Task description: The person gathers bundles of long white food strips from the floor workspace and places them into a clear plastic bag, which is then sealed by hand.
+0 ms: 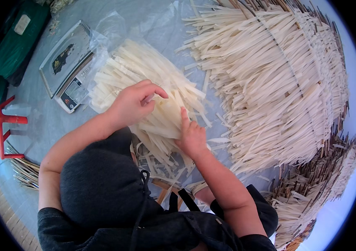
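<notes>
A heap of pale, flat dried strips point(152, 67), which look like wide noodles, lies before me, its far part inside a clear plastic bag point(110, 26). Over the heap's near left part is my left hand point(132, 102), index finger and thumb curved apart. A shiny bit, possibly plastic, shows between those fingers; what the curled ones hold is hidden. My right hand point(193, 136) rests against a bunch of strips point(167, 117) at the heap's right side. Its index finger stretches along the strips while the others curl, and I cannot see whether they grip any.
A flat-topped digital scale point(71, 66) sits left of the bag. Large rows of strips point(265, 84) on thin sticks fill the right side, with more strips point(303, 194) below. At the left are a red plastic stool point(0, 124), green bags point(21, 40) and a stick bundle point(25, 169).
</notes>
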The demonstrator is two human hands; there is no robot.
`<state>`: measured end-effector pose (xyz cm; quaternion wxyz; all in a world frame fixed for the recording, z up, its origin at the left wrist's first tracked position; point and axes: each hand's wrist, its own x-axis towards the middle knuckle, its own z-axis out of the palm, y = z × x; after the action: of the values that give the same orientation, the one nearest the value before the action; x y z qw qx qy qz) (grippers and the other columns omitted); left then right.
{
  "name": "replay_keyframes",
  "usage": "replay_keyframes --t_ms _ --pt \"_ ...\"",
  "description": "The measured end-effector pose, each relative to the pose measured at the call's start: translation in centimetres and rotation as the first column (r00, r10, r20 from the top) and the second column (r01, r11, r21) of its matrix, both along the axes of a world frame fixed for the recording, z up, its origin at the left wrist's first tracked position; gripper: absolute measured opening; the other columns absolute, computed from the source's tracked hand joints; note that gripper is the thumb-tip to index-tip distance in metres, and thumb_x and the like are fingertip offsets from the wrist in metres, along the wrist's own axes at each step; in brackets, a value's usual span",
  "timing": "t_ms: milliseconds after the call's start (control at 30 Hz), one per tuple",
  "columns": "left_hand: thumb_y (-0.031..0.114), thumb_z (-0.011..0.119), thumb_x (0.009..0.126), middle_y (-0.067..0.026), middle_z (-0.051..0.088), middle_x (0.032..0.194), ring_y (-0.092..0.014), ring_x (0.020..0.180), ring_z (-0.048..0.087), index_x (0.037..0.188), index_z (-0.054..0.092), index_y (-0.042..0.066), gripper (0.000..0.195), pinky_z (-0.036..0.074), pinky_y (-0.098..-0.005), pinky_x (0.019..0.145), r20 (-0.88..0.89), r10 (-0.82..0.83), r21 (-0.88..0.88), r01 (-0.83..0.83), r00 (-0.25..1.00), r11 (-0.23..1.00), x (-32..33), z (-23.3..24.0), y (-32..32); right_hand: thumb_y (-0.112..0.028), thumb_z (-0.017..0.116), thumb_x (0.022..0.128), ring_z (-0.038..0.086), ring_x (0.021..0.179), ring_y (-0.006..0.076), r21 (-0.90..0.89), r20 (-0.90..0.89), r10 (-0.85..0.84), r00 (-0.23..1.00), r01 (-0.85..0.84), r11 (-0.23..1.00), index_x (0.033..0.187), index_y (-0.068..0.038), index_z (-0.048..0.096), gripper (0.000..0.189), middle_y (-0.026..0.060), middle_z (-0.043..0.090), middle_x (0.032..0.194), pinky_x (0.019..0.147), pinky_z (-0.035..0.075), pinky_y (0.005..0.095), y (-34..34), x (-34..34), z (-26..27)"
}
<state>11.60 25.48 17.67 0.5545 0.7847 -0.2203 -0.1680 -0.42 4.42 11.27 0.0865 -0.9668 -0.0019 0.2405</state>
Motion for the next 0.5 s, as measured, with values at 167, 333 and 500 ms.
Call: replay_keyframes --t_ms 167,333,500 --pt "-0.004 0.059 0.08 0.0011 0.045 0.078 -0.007 0.064 0.044 0.102 0.069 0.007 0.027 0.038 -0.0237 0.057 0.045 0.063 0.073 -0.067 0.997 0.995 0.1 -0.5 1.0 -0.032 0.084 0.061 0.06 0.078 0.0296 -0.034 0.087 0.079 0.993 -0.076 0.996 0.155 -0.013 0.009 0.122 0.0147 0.056 0.091 0.073 0.046 0.042 -0.9 0.6 -0.1" --pt "-0.004 0.059 0.08 0.0012 0.046 0.074 -0.008 0.063 0.044 0.103 0.07 0.007 0.028 0.038 -0.0236 0.057 0.112 0.066 0.065 -0.074 0.992 0.995 0.1 0.2 -0.7 -0.031 0.081 0.066 0.061 0.081 0.0302 -0.089 0.011 0.078 0.997 -0.077 0.993 0.155 -0.013 0.009 0.115 0.0165 0.058 0.094 0.075 0.046 0.0426 -0.6 1.7 0.9" --pt "-0.002 0.059 0.081 0.0038 0.045 0.074 -0.006 0.064 0.043 0.102 0.07 0.006 0.025 0.038 -0.0236 0.057 0.148 0.017 0.052 -0.025 0.989 0.998 1.2 2.2 -2.8 -0.026 0.076 0.071 0.064 0.082 0.0305 -0.197 -0.063 0.105 0.992 -0.116 0.974 0.154 -0.015 0.012 0.106 0.0163 0.062 0.093 0.079 0.047 0.0433 -2.7 6.1 4.8"
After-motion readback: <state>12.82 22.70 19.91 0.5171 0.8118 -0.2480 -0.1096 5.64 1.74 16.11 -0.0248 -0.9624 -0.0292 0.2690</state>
